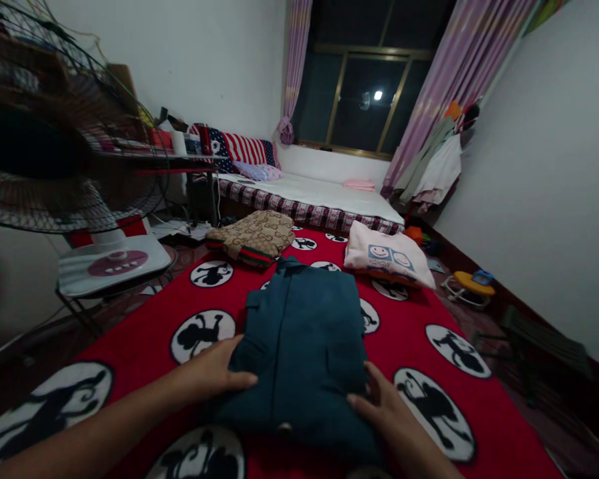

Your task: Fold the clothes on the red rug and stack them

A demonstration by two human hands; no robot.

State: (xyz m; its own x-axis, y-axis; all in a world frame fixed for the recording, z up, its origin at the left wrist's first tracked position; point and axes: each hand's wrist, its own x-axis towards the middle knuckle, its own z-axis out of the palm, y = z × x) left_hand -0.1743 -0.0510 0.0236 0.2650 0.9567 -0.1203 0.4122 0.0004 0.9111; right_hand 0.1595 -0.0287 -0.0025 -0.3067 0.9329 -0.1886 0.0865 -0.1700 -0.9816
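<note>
The folded dark teal cloth garment (307, 332) lay on the red blanket with black-and-white round figures (150, 352), at the near middle of it. At its left edge the left hand (214, 372) had its thumb on the cloth; its fingertips were hidden, so I couldn't tell whether they had closed on it. At the opposite edge, the right hand (382, 406) touched the cloth, thumb and forefinger apart. Just beyond the garment, to the left, sat a folded brown patterned cloth piece with a green-and-red band (257, 234); over to the right was a folded pale pink top with blue smiley squares (387, 256). A caged electric fan (54, 153) loomed at the left, and past the blanket a white-topped bed (309, 189) stood below the dark, brass-framed window (367, 100).
</note>
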